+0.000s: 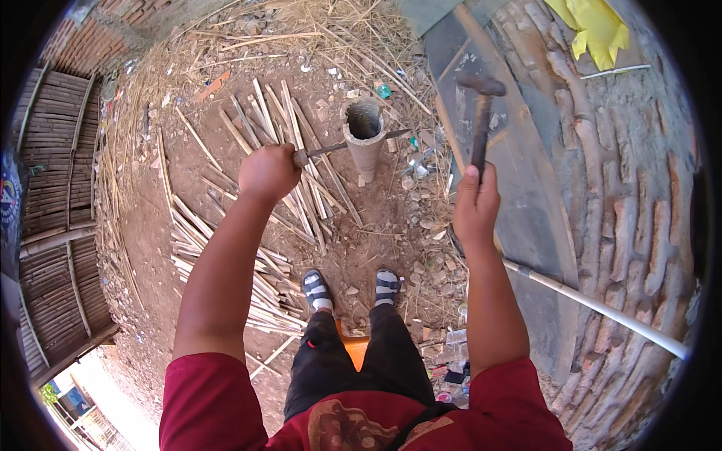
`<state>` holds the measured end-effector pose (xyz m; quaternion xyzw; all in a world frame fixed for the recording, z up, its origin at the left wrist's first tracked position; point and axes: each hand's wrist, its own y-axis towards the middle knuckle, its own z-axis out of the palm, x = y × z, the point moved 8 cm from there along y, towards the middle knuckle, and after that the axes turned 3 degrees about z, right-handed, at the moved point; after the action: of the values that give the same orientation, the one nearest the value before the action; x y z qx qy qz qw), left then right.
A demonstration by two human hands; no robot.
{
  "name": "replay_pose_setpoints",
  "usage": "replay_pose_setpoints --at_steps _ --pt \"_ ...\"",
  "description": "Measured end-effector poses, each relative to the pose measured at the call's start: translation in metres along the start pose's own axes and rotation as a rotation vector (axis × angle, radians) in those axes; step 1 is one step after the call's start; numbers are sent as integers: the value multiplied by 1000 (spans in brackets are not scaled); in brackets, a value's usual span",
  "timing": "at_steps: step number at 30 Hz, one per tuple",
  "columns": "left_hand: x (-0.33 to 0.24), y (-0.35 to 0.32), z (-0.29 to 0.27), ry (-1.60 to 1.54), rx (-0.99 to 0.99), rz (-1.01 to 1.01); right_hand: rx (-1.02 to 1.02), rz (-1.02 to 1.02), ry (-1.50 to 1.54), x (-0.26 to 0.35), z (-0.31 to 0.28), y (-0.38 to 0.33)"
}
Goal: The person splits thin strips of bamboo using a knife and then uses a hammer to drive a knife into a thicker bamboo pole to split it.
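Note:
My left hand (268, 174) is closed round the handle of a long-bladed knife (326, 149). Its blade runs rightward to an upright, thick-walled hollow tube (365, 154) that looks like bamboo, and the tip shows on the tube's far right side. Whether the blade is in the tube's wall or behind it, I cannot tell. To the right, my right hand (477, 204) grips a hammer (481, 124) by its dark handle, with the metal head up and apart from the knife and tube.
Split bamboo strips (293, 135) lie in piles on the dirt left of the tube. A dark board (519, 188), a white pole (602, 307) and a rough brick wall (639, 203) are at the right. An orange seat (355, 350) shows between my legs. A bamboo-slat wall (56, 158) stands left.

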<state>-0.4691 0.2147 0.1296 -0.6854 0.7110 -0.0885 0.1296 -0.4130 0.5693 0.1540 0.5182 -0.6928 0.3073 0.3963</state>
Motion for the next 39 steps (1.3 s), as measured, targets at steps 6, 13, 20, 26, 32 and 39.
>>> replay_pose_setpoints --at_steps 6,13,20,26,32,39 --pt "-10 3 0 -2 7 12 158 17 -387 -75 50 -31" --pt "8 -11 4 -43 10 -42 -11 5 -50 -18 11 -19" --pt "13 -3 7 -61 -28 -83 181 12 -204 -65 39 -40" --pt "6 -1 5 -39 -48 -51 27 -4 -19 -21 22 -20" --pt "6 -4 8 -4 -19 -73 59 20 -18 -27 8 -5" --pt "-5 -3 5 -43 -15 -50 179 -93 -391 -71 45 -25"
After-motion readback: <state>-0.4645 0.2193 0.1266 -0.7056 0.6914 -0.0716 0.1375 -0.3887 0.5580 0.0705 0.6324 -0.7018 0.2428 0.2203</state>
